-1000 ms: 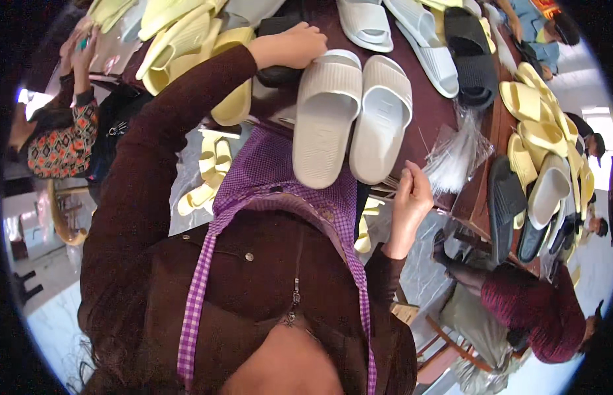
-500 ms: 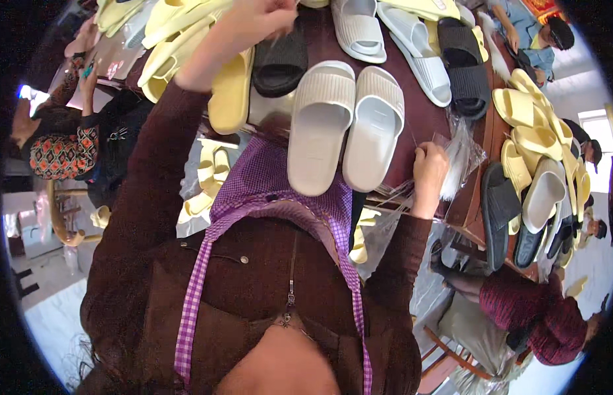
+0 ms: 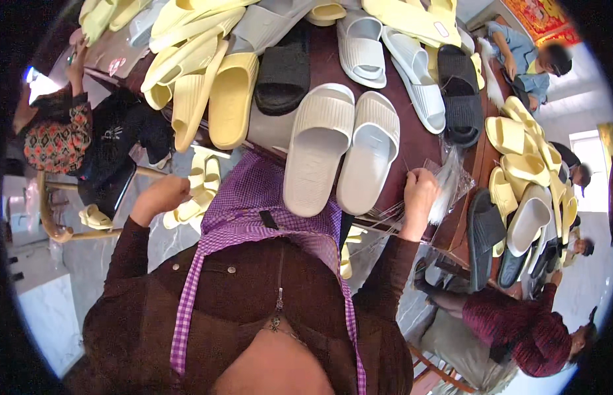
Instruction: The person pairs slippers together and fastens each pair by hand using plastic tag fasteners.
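A pair of pale grey slide slippers, the left one (image 3: 315, 161) and the right one (image 3: 369, 161), lies at the near edge of the dark red table (image 3: 412, 141), overhanging my lap. My left hand (image 3: 163, 197) is closed, off the table to the left of my purple checked apron (image 3: 244, 191); whatever it holds, if anything, is too small to see. My right hand (image 3: 421, 194) pinches thin clear plastic strands at the table edge. Beside it lies a bundle of clear strands (image 3: 449, 178) in a clear bag.
Yellow slippers (image 3: 234, 99), a black slipper (image 3: 283, 79) and grey slippers (image 3: 362, 49) lie across the table. A pair of black slippers (image 3: 459, 95) lies toward the right. More slippers (image 3: 527, 174) are piled on the right. Several people sit around, one in maroon (image 3: 517, 322).
My left hand has come back from above the slippers at the far side, down to the left of my apron. My right hand stays by the strands. The view has shifted slightly.
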`<action>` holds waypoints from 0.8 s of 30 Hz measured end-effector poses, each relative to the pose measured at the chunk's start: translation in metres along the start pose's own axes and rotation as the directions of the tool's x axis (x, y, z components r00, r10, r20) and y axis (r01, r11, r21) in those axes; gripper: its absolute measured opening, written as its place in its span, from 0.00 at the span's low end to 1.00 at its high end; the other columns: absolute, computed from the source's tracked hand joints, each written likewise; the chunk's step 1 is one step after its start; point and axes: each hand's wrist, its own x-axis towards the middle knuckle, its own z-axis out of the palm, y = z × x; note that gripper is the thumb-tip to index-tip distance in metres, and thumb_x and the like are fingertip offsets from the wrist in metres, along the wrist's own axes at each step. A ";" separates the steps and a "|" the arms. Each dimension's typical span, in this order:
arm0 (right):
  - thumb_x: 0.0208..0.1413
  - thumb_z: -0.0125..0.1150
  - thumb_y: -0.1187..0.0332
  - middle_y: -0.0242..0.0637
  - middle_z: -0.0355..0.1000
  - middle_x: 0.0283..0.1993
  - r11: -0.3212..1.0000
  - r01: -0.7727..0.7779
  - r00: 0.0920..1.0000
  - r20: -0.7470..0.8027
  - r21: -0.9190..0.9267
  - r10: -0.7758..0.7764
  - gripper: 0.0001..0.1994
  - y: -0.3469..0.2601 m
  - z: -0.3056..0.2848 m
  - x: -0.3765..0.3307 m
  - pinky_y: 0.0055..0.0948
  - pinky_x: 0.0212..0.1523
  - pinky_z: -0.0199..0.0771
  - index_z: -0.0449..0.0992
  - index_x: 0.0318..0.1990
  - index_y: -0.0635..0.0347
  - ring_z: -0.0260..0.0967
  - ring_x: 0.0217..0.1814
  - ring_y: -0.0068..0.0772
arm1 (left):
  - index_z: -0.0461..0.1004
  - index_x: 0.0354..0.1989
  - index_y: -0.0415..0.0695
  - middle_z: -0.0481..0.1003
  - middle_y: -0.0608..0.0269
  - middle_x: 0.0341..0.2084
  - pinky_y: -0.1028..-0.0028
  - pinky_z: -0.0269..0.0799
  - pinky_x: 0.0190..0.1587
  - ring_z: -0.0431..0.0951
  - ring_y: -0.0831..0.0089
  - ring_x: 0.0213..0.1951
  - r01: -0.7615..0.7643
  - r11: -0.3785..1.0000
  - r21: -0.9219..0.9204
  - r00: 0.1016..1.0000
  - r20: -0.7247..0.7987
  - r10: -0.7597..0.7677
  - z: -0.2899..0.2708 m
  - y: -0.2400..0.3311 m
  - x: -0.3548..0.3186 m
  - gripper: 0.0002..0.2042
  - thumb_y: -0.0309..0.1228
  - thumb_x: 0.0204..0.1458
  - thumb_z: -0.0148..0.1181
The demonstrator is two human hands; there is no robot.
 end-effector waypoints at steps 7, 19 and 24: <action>0.51 0.55 0.72 0.47 0.72 0.31 0.967 -0.095 0.965 -0.215 0.236 0.147 0.05 0.020 0.010 0.002 0.34 0.35 0.68 0.73 0.31 0.65 0.70 0.34 0.42 | 0.71 0.37 0.42 0.71 0.50 0.37 0.59 0.69 0.37 0.73 0.50 0.37 0.093 0.993 0.071 0.995 0.016 -0.095 0.032 0.008 0.008 0.11 0.33 0.46 0.57; 0.57 0.49 0.74 0.39 0.70 0.32 0.549 0.074 0.720 -0.425 0.833 0.548 0.04 0.014 -0.053 0.005 0.23 0.33 0.66 0.67 0.31 0.65 0.63 0.29 0.25 | 0.67 0.41 0.38 0.69 0.50 0.37 0.60 0.67 0.43 0.70 0.52 0.40 -0.782 0.621 0.047 0.459 -0.630 0.626 -0.029 0.198 0.107 0.15 0.31 0.47 0.57; 0.57 0.49 0.74 0.39 0.69 0.32 0.322 0.175 0.742 -0.340 0.930 0.578 0.03 0.028 -0.057 -0.018 0.24 0.34 0.67 0.66 0.31 0.63 0.63 0.29 0.27 | 0.66 0.42 0.37 0.69 0.48 0.39 0.59 0.67 0.43 0.70 0.50 0.41 -0.688 0.718 0.107 0.554 -0.562 0.614 -0.024 0.210 0.143 0.16 0.31 0.46 0.57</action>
